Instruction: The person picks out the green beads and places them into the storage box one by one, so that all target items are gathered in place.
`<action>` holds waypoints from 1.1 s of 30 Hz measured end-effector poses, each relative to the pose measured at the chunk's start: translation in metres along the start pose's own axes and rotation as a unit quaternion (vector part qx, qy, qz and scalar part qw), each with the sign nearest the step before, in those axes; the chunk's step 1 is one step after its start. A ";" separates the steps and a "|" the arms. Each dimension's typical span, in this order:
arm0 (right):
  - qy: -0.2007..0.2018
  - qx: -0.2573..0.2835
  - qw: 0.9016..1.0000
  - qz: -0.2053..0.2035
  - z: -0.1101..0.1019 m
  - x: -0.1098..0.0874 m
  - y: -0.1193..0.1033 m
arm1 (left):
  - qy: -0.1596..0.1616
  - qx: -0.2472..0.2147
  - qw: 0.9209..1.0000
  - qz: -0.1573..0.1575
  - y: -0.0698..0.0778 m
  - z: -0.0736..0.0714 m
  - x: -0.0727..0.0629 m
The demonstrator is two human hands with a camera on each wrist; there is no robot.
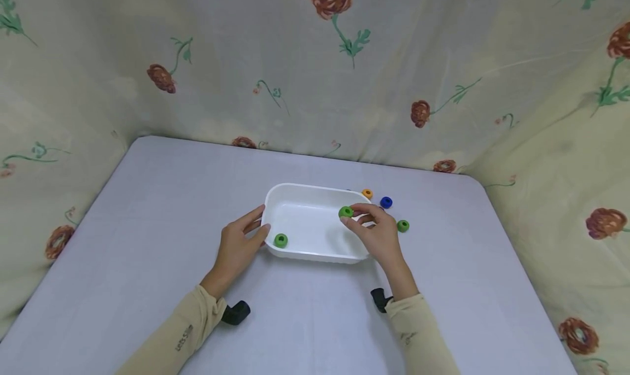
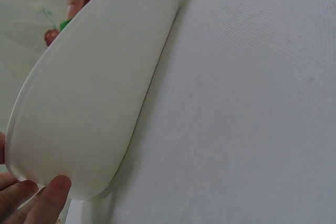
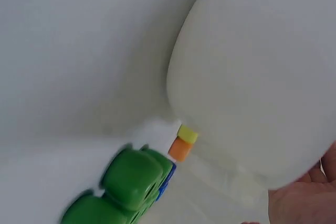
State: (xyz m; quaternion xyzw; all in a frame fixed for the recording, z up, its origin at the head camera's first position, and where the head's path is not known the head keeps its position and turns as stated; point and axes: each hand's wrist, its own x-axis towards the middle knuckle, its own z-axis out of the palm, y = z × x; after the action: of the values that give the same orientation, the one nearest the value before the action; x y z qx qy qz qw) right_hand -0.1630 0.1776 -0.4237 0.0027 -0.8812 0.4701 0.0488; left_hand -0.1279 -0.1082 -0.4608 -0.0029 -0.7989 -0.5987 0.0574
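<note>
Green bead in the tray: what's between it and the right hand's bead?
Only bare white tray floor separates the resting green bead from the held green bead in the head view.

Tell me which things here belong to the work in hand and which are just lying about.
In hand:
white tray, gripped by the left hand
held green bead, pinched by the right hand
inner green bead, in the tray

Lying outside the tray, though possibly part of the job:
loose green bead
blue bead
orange bead
</note>
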 end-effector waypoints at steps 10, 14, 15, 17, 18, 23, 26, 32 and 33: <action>-0.048 -0.013 0.998 -0.043 0.024 0.006 -0.012 | 0.000 0.001 1.000 0.005 0.001 -0.002 0.002; -0.079 -0.019 0.996 -0.049 0.036 0.008 -0.013 | 0.001 0.000 1.000 0.009 0.001 -0.003 0.002; -0.090 -0.024 0.994 -0.051 0.038 0.008 -0.015 | 0.000 0.001 1.000 0.009 0.000 -0.003 0.003; -0.113 -0.040 0.991 -0.053 0.044 0.009 -0.016 | 0.000 0.001 1.000 0.008 -0.001 -0.003 0.002; -0.125 -0.051 0.989 -0.059 0.047 0.010 -0.016 | -0.001 0.001 1.000 0.007 -0.002 -0.003 0.002; -0.174 -0.093 0.977 -0.087 0.059 0.013 -0.021 | -0.009 0.000 1.000 -0.007 -0.001 -0.003 0.001; -0.193 -0.105 0.971 -0.096 0.064 0.014 -0.025 | -0.011 -0.001 1.000 -0.011 0.000 -0.003 0.000; -0.210 -0.131 0.963 -0.108 0.073 0.018 -0.026 | -0.014 -0.006 1.000 -0.004 -0.001 -0.003 0.001; -0.213 -0.135 0.961 -0.110 0.074 0.018 -0.025 | -0.013 -0.006 1.000 -0.004 -0.001 -0.003 0.001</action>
State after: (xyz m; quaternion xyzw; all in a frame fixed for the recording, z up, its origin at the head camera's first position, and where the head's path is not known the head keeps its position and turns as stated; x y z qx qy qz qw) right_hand -0.1862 0.1031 -0.4418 0.1926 -0.9210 0.3268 -0.0886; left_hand -0.1292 -0.1114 -0.4610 -0.0078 -0.7960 -0.6037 0.0441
